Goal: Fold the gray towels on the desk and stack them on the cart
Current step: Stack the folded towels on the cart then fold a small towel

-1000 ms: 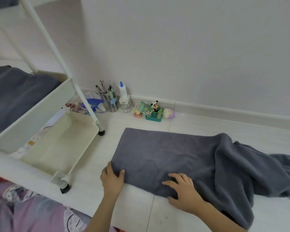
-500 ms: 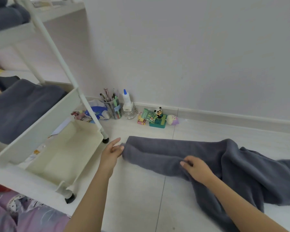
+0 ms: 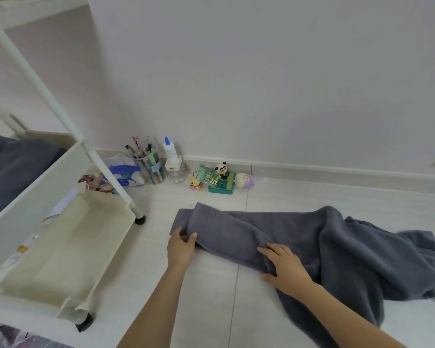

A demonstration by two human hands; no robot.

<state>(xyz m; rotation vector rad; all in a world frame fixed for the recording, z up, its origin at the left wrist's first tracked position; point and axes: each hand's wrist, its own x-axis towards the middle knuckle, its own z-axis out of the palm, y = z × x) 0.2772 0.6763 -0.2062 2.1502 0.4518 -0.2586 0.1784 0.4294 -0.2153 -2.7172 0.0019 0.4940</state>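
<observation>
A gray towel (image 3: 312,237) lies on the white desk (image 3: 211,285), folded lengthwise at its left part and bunched in a heap at the right. My left hand (image 3: 181,247) pinches the towel's near left corner between thumb and fingers. My right hand (image 3: 284,267) rests flat on the towel's near edge, fingers spread. The white cart (image 3: 43,197) stands at the left. A folded gray towel (image 3: 13,169) lies in its middle tray; the lower tray (image 3: 68,247) holds only some papers at its far side.
Against the wall stand a pen cup (image 3: 150,164), a glue bottle on a glass jar (image 3: 172,159), small toys with a panda figure (image 3: 220,179) and a blue patterned bag (image 3: 126,172). Patterned fabric (image 3: 0,335) shows at the bottom left.
Both hands lifted the towel's near edge, carried it toward the wall, then came back toward me. The towel's left part is now a narrower folded strip.
</observation>
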